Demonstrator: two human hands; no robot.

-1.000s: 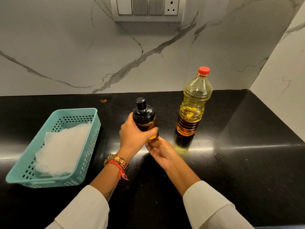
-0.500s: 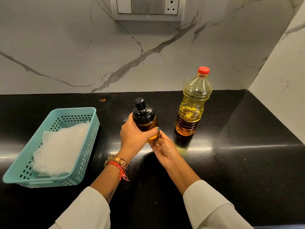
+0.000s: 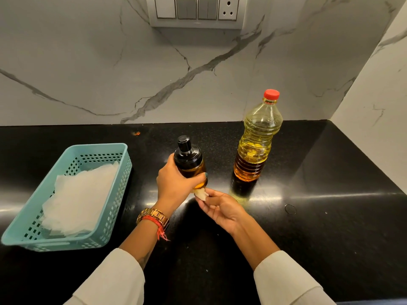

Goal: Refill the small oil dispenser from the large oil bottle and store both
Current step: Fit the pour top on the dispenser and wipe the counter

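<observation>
The small oil dispenser (image 3: 189,158), amber glass with a black cap, is held above the black counter (image 3: 330,227) by my left hand (image 3: 176,183), which wraps its body. Just under the dispenser's base, my right hand (image 3: 222,211) pinches a small white crumpled tissue (image 3: 201,193) against the glass. The large oil bottle (image 3: 256,139) with a red cap stands upright to the right, capped and apart from both hands.
A teal plastic basket (image 3: 105,216) with several white tissues inside sits at the left. Marble walls close the back and right sides. A switch panel (image 3: 196,11) is on the back wall. A faint ring mark (image 3: 290,209) lies on the counter.
The right hand has slid back a little from under the dispenser, and a white tissue now shows at its fingertips. The left hand still holds the dispenser in about the same place.
</observation>
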